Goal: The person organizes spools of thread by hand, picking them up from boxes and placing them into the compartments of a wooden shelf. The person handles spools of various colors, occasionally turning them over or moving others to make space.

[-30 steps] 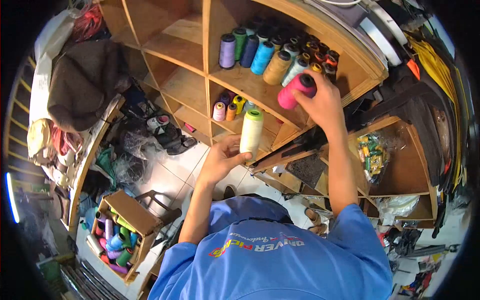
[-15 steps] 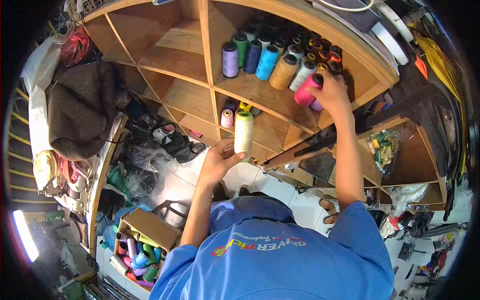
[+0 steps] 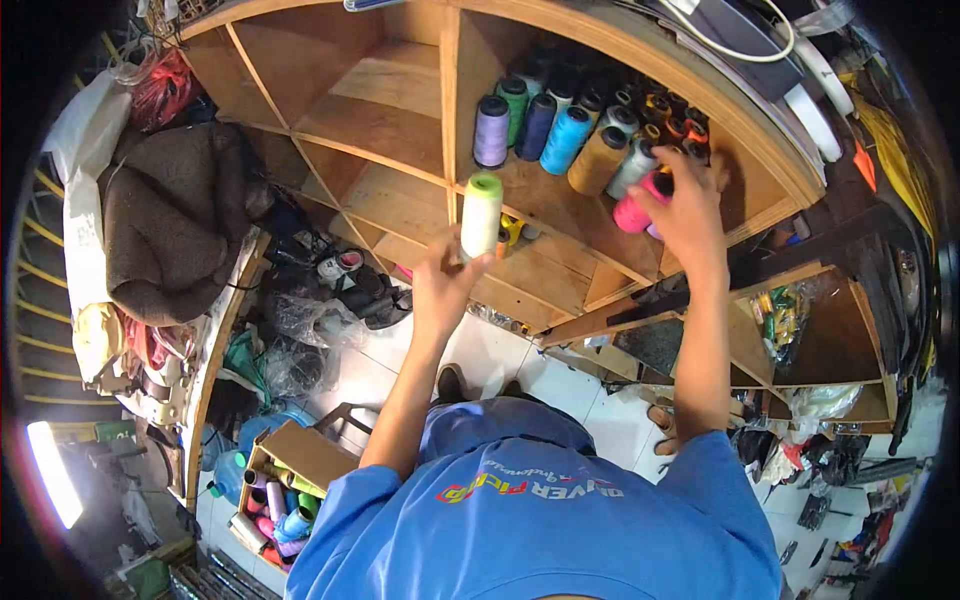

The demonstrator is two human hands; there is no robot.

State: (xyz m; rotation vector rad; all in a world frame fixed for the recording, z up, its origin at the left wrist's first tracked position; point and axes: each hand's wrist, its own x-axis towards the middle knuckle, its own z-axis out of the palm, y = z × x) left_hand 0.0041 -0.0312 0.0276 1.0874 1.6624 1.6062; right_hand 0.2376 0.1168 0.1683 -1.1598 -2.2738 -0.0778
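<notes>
My left hand [image 3: 445, 290] is closed around the lower part of a pale yellow thread spool [image 3: 481, 215] with a lime-green top, held upright in front of the shelf. My right hand [image 3: 690, 215] is at the right end of the upper compartment, thumb and fingers apart around a pink thread spool [image 3: 632, 214]. The thumb crosses in front of that spool and hides part of it. Left of it stand a grey spool [image 3: 632, 168], a tan spool [image 3: 598, 162], a bright blue spool [image 3: 566, 140] and a lilac spool [image 3: 491, 132]. Darker spools crowd behind them.
The wooden shelf [image 3: 375, 150] curves across the front, its dividers and edges close to both hands. A cardboard box [image 3: 310, 455] of mixed spools stands at lower left. A brown cloth [image 3: 170, 220] lies at left. Plastic bags [image 3: 320, 320] are heaped below.
My left hand has raised the pale yellow spool a little toward the upper compartment. My right hand's fingers have spread from their grip on the pink spool. The view has shifted slightly.
</notes>
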